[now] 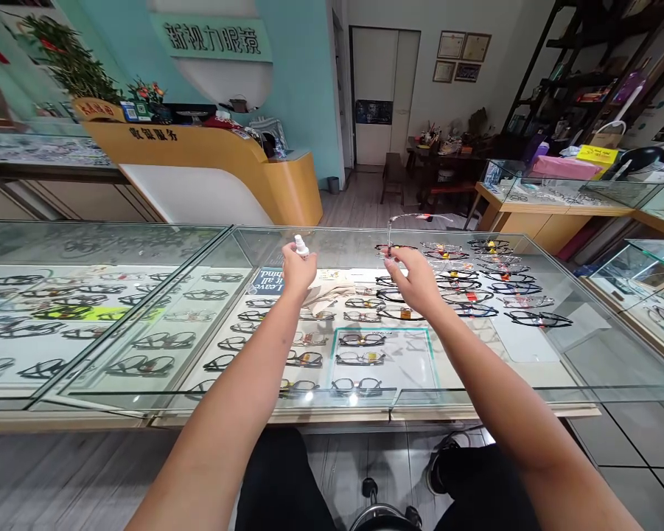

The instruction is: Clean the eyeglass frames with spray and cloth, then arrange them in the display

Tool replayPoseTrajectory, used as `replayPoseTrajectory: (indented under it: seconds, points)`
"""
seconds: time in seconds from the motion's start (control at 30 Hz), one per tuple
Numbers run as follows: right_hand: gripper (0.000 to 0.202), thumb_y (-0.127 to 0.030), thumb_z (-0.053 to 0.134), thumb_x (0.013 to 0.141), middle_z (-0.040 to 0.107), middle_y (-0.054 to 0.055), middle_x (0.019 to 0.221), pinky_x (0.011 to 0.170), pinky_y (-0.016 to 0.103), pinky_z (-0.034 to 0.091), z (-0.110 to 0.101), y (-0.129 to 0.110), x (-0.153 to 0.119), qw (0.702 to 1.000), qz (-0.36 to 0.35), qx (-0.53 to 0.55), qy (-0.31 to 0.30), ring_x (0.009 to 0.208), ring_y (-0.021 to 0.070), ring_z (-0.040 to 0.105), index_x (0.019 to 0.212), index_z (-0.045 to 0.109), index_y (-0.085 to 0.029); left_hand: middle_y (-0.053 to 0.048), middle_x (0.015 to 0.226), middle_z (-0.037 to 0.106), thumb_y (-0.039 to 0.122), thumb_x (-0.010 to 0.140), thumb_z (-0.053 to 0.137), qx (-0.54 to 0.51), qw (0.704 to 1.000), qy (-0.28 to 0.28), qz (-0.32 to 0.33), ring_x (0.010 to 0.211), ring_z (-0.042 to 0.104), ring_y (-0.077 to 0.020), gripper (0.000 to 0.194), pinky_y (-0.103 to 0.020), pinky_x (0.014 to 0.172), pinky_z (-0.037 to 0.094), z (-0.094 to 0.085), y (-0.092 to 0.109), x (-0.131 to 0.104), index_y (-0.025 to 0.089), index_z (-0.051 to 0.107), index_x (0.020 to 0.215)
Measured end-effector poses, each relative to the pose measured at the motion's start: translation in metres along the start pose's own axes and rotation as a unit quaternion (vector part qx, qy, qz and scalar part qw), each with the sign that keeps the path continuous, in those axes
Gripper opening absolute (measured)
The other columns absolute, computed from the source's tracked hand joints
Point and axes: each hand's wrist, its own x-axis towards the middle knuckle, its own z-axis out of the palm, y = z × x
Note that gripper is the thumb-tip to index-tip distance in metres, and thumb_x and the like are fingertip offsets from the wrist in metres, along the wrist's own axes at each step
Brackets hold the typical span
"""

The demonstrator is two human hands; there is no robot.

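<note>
My left hand (298, 268) is closed around a small white spray bottle (301, 246), its nozzle standing up above my fingers. To the right, my right hand (412, 276) pinches a pair of eyeglasses (414, 217); a thin clear part with a reddish mark sticks up and out to the right. Both hands are over the glass top of a display case. A crumpled beige cloth (327, 296) shows between them, near a dark blue printed card (267, 282). Rows of eyeglass frames (359, 359) are visible under and around my arms, some hidden by them.
The glass display case (395, 402) spans the view before my knees, with another glass case (82, 251) adjoining it on the left. A further counter (536, 214) is at the right. Behind stand a wooden reception desk (199, 151) and a dark bench (393, 173).
</note>
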Motion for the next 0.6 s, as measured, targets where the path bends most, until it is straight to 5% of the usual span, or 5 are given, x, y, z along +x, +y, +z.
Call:
replayPoseTrajectory:
  seconds: [0.1, 0.23, 0.33, 0.43, 0.6]
  points:
    - [0.037, -0.046, 0.054, 0.113, 0.082, 0.012, 0.142, 0.115, 0.055, 0.053, -0.001, -0.001, 0.0, 1.0, 0.001, 0.005, 0.003, 0.129, 0.0346, 0.071, 0.133, 0.078, -0.025, -0.011, 0.106, 0.067, 0.03, 0.08, 0.076, -0.006, 0.998, 0.031, -0.059, 0.128, 0.065, -0.0429, 0.036, -0.062, 0.119, 0.043, 0.0, 0.0, 0.001, 0.029, 0.05, 0.104]
    - [0.039, -0.045, 0.053, 0.114, 0.083, 0.012, 0.138, 0.116, 0.054, 0.053, -0.004, -0.004, 0.001, 1.0, 0.006, 0.018, 0.01, 0.127, 0.0337, 0.071, 0.134, 0.078, -0.023, -0.009, 0.11, 0.067, 0.033, 0.083, 0.073, -0.066, 0.997, 0.008, -0.036, 0.115, 0.066, -0.0333, 0.032, -0.051, 0.105, 0.054, 0.001, 0.026, -0.01, 0.028, 0.053, 0.107]
    - [0.038, -0.044, 0.052, 0.114, 0.084, 0.012, 0.134, 0.114, 0.052, 0.054, -0.006, -0.005, 0.001, 1.0, 0.01, 0.026, 0.01, 0.123, 0.0328, 0.07, 0.133, 0.078, -0.023, -0.005, 0.112, 0.064, 0.03, 0.076, 0.072, -0.204, 0.975, -0.081, -0.027, 0.104, 0.064, -0.024, 0.039, -0.037, 0.082, 0.06, 0.004, 0.054, -0.027, 0.029, 0.057, 0.112]
    - [0.035, -0.045, 0.053, 0.114, 0.084, 0.012, 0.134, 0.11, 0.052, 0.055, -0.007, -0.005, 0.002, 0.999, 0.004, 0.036, 0.007, 0.116, 0.032, 0.071, 0.127, 0.078, -0.023, -0.001, 0.095, 0.06, 0.03, 0.068, 0.077, -0.302, 0.933, -0.19, -0.052, 0.086, 0.061, -0.0184, 0.041, -0.026, 0.061, 0.051, 0.003, 0.08, -0.046, 0.028, 0.059, 0.104]
    - [0.033, -0.045, 0.054, 0.113, 0.085, 0.012, 0.131, 0.107, 0.049, 0.054, -0.006, -0.009, 0.001, 0.998, -0.013, 0.063, -0.002, 0.114, 0.0309, 0.072, 0.122, 0.078, -0.024, -0.001, 0.072, 0.052, 0.081, 0.083, 0.073, -0.405, 0.837, -0.356, -0.095, 0.067, 0.055, -0.0167, 0.061, -0.025, 0.049, 0.042, -0.007, 0.105, -0.066, 0.023, 0.056, 0.078]
